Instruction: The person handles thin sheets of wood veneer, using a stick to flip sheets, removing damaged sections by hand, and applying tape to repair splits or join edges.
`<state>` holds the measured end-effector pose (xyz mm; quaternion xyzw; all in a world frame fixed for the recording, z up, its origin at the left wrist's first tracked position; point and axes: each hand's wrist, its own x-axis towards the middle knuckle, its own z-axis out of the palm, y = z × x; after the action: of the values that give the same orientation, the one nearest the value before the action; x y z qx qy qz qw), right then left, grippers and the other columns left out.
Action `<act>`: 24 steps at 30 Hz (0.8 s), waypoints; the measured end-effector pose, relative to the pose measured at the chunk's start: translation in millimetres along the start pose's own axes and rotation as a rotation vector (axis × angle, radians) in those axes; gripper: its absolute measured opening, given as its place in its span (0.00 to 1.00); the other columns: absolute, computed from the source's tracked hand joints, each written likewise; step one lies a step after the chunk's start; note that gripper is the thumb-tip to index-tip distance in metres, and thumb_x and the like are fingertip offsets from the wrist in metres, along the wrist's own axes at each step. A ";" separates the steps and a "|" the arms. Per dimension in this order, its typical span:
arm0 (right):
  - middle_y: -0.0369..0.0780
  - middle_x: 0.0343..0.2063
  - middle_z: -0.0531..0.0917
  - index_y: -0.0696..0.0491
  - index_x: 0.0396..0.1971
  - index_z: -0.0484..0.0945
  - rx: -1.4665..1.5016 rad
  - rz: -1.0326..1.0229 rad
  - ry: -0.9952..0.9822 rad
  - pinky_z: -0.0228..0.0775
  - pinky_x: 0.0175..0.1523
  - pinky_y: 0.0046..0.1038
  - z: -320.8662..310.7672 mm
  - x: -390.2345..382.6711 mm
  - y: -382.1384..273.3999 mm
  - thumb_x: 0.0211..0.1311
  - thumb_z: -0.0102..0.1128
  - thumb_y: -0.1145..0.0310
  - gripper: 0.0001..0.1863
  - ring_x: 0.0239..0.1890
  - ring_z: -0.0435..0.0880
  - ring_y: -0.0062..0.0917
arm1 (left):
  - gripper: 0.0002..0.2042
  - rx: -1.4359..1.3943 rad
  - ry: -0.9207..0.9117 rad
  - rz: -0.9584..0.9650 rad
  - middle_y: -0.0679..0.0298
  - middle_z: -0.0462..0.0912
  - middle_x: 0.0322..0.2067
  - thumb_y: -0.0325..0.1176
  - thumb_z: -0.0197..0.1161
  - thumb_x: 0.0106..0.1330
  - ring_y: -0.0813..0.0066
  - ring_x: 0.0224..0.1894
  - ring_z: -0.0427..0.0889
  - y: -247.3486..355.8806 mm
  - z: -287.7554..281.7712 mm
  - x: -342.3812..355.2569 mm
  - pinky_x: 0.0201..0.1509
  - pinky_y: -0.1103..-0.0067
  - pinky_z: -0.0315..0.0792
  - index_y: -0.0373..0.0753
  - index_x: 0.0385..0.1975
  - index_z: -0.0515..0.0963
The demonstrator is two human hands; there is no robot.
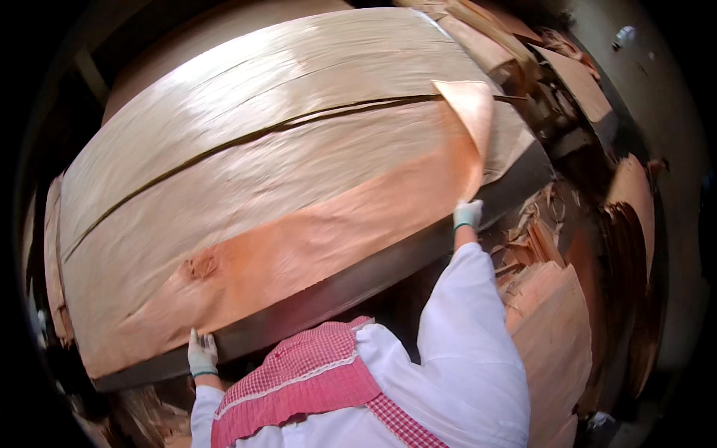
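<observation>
A long reddish-orange strip of wood veneer (321, 231) lies along the near side of a wide pale veneer sheet (246, 97). At its right end the strip curls up and folds over. My right hand (468, 214), in a white glove with a green cuff, is closed on the strip's near edge beside that curl; its fingertips are partly hidden. Farther left, my left hand (202, 354), gloved the same way, rests at the near edge with its fingers stretched toward the sheet. A dark narrow gap (254, 136) runs across the pale veneer beyond the strip.
A dark table edge (328, 295) runs along the near side of the veneer. Stacked veneer pieces (549, 313) and torn scraps stand to my right. More broken sheets (493, 45) lie at the far right, beside a grey floor (657, 119).
</observation>
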<state>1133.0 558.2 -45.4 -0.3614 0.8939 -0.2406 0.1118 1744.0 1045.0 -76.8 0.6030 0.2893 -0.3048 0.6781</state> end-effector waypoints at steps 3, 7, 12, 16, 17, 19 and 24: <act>0.57 0.41 0.80 0.62 0.44 0.72 0.045 -0.115 0.090 0.71 0.49 0.47 -1.9 33.9 -5.4 0.58 0.55 0.53 0.25 0.47 0.80 0.50 | 0.07 -0.125 -0.127 -0.035 0.68 0.76 0.26 0.36 0.63 0.65 0.73 0.29 0.73 7.8 0.0 1.7 0.34 0.76 0.73 0.41 0.33 0.75; 0.57 0.37 0.82 0.62 0.37 0.79 0.109 -0.293 0.117 0.72 0.44 0.46 -24.3 122.2 13.9 0.60 0.52 0.56 0.21 0.41 0.81 0.52 | 0.09 0.298 -0.264 0.253 0.65 0.78 0.36 0.30 0.61 0.64 0.72 0.38 0.76 -0.6 -1.3 28.0 0.41 0.75 0.73 0.41 0.44 0.75; 0.53 0.33 0.84 0.72 0.35 0.79 0.286 0.123 0.107 0.73 0.41 0.42 11.2 139.1 54.6 0.54 0.63 0.47 0.34 0.32 0.81 0.43 | 0.09 0.076 -0.028 0.183 0.65 0.76 0.41 0.36 0.60 0.65 0.70 0.42 0.74 3.7 9.4 -16.2 0.43 0.70 0.73 0.44 0.42 0.75; 0.53 0.35 0.84 0.70 0.36 0.79 0.291 0.105 0.097 0.74 0.40 0.41 11.5 166.1 110.8 0.51 0.68 0.48 0.33 0.31 0.81 0.41 | 0.12 0.063 -0.081 0.159 0.64 0.76 0.45 0.37 0.60 0.65 0.68 0.48 0.74 -15.8 -1.8 6.1 0.47 0.68 0.72 0.42 0.46 0.74; 0.53 0.35 0.84 0.69 0.36 0.79 0.353 0.182 0.046 0.74 0.39 0.42 38.8 130.6 121.9 0.51 0.70 0.49 0.32 0.31 0.80 0.41 | 0.13 0.115 -0.026 0.201 0.64 0.75 0.47 0.37 0.60 0.65 0.68 0.49 0.73 -5.9 -6.7 2.2 0.48 0.68 0.72 0.42 0.47 0.74; 0.56 0.37 0.83 0.68 0.38 0.79 0.064 0.184 0.025 0.74 0.43 0.43 43.3 120.7 115.2 0.50 0.69 0.49 0.32 0.36 0.83 0.45 | 0.15 0.455 -0.140 0.439 0.63 0.77 0.46 0.33 0.59 0.65 0.69 0.48 0.75 -5.0 -45.3 28.4 0.49 0.72 0.72 0.41 0.51 0.73; 0.57 0.39 0.82 0.66 0.38 0.81 0.025 0.213 -0.010 0.73 0.47 0.41 18.9 97.0 110.3 0.47 0.70 0.50 0.31 0.43 0.83 0.47 | 0.16 0.101 -0.076 0.188 0.61 0.76 0.48 0.34 0.58 0.66 0.67 0.51 0.75 -9.4 -29.9 36.8 0.53 0.73 0.72 0.36 0.51 0.72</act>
<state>1005.5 552.5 -120.5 -0.2642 0.9236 -0.2366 0.1458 1759.9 1071.5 -113.9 0.6490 0.1900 -0.2768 0.6827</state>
